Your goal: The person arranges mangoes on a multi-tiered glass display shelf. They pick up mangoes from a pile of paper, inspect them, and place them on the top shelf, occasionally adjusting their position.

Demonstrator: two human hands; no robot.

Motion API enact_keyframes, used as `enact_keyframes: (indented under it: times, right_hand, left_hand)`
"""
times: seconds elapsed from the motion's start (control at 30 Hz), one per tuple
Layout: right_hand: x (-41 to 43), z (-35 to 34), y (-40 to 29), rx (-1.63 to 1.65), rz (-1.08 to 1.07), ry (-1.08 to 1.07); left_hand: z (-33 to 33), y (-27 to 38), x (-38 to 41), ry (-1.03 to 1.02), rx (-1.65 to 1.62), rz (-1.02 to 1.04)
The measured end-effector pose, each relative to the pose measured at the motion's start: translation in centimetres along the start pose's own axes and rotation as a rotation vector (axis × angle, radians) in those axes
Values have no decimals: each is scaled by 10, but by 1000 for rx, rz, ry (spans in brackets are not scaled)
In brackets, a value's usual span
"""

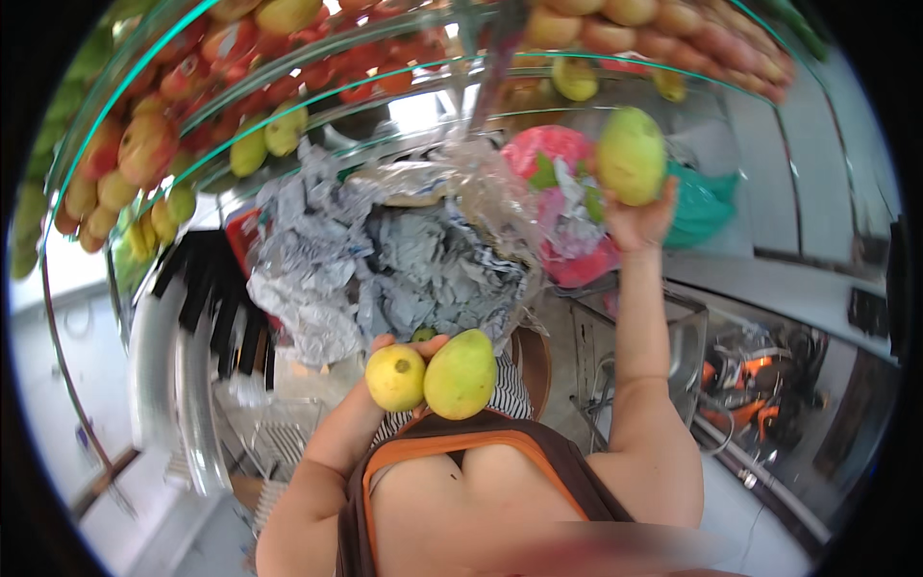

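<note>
My left hand (431, 347) is held low in front of my body, gripping two fruits side by side. One is a rounder yellow fruit (394, 378) with its stem scar showing; the other is a yellow-green mango (461, 375). Over on the right, my raised right hand (637, 225) holds a large green-yellow mango (632, 156) from below. Between my hands and the shelves sits a heap of crumpled newspaper (425, 267), partly lined with clear plastic wrap (505, 191). A small green fruit (423, 334) shows at its near edge, mostly hidden.
Glass shelves (317, 101) with red and yellow fruit curve across the far side. Right of the paper lie a pink plastic bag (551, 148) and a green plastic bag (703, 205). A metal-framed stand (681, 317) is below them. Black strips (216, 288) hang at left.
</note>
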State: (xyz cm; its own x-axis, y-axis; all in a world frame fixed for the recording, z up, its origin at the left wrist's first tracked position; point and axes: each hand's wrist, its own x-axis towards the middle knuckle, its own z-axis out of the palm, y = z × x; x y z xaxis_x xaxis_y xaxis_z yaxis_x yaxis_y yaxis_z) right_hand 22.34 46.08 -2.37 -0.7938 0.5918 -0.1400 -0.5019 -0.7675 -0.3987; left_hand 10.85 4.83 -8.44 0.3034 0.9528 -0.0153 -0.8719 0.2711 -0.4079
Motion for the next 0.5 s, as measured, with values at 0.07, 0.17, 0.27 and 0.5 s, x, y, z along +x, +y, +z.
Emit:
enact_keyframes:
  times: [0.07,0.17,0.27,0.5]
  right_hand:
    - [-4,30,22,-28,89,-201]
    - [-2,75,52,-180,107,-301]
    - [0,105,81,-396,95,-292]
    - [12,123,173,-491,-78,-250]
  left_hand:
    - [5,1,-5,-25,-19,-4]
    - [9,-2,-18,-60,-32,13]
    - [12,-7,-41,-89,-34,49]
    - [11,-10,-99,-147,-24,146]
